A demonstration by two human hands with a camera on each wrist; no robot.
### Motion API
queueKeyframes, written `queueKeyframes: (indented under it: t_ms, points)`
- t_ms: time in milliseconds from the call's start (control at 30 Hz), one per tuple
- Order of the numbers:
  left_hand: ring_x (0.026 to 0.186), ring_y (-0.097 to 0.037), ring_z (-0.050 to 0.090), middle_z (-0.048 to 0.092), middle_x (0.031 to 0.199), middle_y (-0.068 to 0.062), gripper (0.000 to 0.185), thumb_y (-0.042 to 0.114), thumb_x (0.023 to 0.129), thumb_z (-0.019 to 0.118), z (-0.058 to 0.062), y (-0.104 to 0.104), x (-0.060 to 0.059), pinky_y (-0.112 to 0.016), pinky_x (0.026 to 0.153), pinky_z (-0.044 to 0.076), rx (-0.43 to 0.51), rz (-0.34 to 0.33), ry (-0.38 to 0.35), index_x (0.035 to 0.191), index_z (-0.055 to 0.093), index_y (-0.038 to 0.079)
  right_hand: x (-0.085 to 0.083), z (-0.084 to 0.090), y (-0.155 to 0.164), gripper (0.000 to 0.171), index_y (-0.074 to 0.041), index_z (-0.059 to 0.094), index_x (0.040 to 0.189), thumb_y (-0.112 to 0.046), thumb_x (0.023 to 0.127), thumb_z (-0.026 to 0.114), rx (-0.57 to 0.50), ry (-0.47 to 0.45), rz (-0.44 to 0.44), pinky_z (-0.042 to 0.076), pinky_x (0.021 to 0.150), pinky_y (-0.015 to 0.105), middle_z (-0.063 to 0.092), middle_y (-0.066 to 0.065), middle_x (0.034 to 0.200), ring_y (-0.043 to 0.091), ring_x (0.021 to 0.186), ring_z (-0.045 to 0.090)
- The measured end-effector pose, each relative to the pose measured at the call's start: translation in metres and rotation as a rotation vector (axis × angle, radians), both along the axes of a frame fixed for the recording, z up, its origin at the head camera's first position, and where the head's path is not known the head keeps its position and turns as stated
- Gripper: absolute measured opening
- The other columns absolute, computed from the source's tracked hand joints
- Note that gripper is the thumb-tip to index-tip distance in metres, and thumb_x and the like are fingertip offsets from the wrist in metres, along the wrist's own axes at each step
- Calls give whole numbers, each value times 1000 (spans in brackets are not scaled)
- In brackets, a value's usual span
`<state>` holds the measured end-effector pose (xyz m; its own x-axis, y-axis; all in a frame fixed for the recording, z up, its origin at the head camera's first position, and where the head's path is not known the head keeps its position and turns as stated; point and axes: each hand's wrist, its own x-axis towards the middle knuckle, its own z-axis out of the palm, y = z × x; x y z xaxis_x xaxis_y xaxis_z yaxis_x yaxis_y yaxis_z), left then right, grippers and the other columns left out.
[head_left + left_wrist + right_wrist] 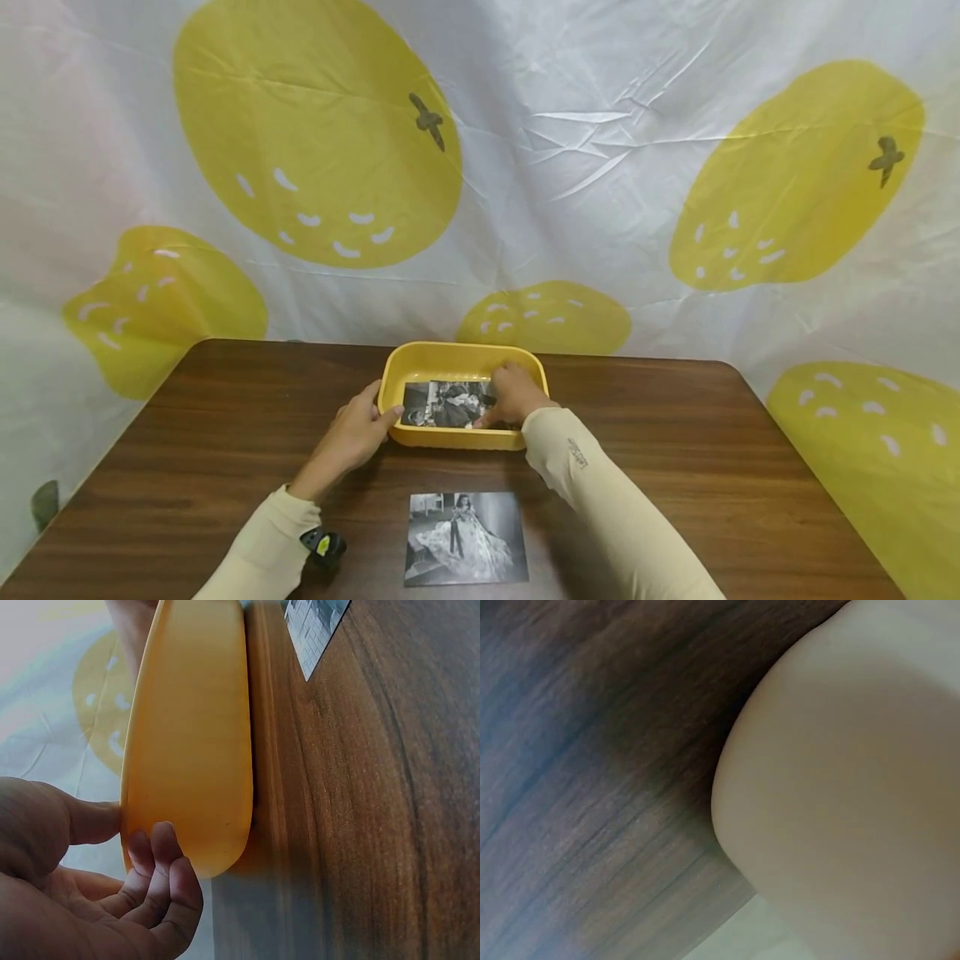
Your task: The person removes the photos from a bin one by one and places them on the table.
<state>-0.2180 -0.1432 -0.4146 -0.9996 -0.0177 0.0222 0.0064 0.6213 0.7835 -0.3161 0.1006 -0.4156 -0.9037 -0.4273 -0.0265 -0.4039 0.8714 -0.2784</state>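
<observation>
A yellow plastic bin [461, 438] stands near the table's back edge. My left hand [358, 429] holds its left end, thumb over the rim and fingers against the outer wall; the left wrist view shows this left hand [112, 877] close up. Inside the bin lie black-and-white photo prints [453, 404], overlapping. My right hand [515, 393] reaches in at the right end and grips the prints there, thumb toward their front edge; its fingertips are partly hidden. Only a pale sleeve [840, 795] and table show in the right wrist view.
Another black-and-white print [467, 539], of a figure in a wide gown, lies flat on the brown wooden table [660, 467] in front of the bin. A white cloth with yellow fruit shapes [322, 133] hangs behind the table. A dark wrist strap [324, 547] circles the left sleeve.
</observation>
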Motion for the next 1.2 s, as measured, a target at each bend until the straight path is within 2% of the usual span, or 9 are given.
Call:
queueKeyframes:
  t_ms: [167,333,433,600,800,967,1067,1200]
  points:
    - [59,-17,51,58,72,-7,61,20,102,60,1,0,0,-31,56,40,1,-1,0,152,36,-5,-2,-1,0,63,1,67,97,-35,57,99,-4,2,-32,42,102,45,58,19,113,36,107,55]
    - [60,-17,51,58,73,-7,59,20,102,60,1,0,1,-31,55,39,7,-3,2,151,37,-4,-1,1,-1,88,8,57,127,-33,60,98,-27,-2,-64,35,111,47,53,25,131,42,124,48]
    - [60,-17,51,58,74,-8,58,19,102,59,1,0,2,-31,55,39,15,-5,2,151,38,-4,2,3,-2,93,8,50,133,-29,62,98,-67,14,-73,37,111,48,51,28,134,43,127,49]
    - [59,-17,50,58,73,-8,58,19,102,59,1,0,2,-31,54,38,22,-3,6,151,38,-4,2,4,-1,79,5,53,123,-19,62,98,-155,74,-79,47,100,49,51,26,126,43,112,58]
    - [59,-17,49,58,72,-7,58,19,102,60,0,1,2,-31,54,38,22,1,-2,151,38,-4,-1,8,4,49,3,61,115,1,72,87,-172,125,-90,50,91,49,56,23,118,39,103,60]
    - [58,-17,50,57,71,-6,58,20,102,59,0,2,2,-31,53,38,25,5,-5,151,38,-3,-3,15,12,41,-3,69,114,12,76,71,-270,84,-99,50,82,45,64,15,114,32,100,59]
    - [58,-17,50,57,71,-6,59,20,102,59,1,1,2,-31,53,39,22,5,-2,152,37,-4,-2,24,17,39,-1,70,113,16,79,66,-355,44,-80,52,76,41,68,15,114,29,97,63]
    - [58,-18,51,57,71,-6,60,20,102,59,1,2,3,-31,53,39,22,6,1,152,36,-5,3,38,25,32,-1,71,114,11,85,67,-434,-6,-60,54,84,43,68,16,118,31,106,65]
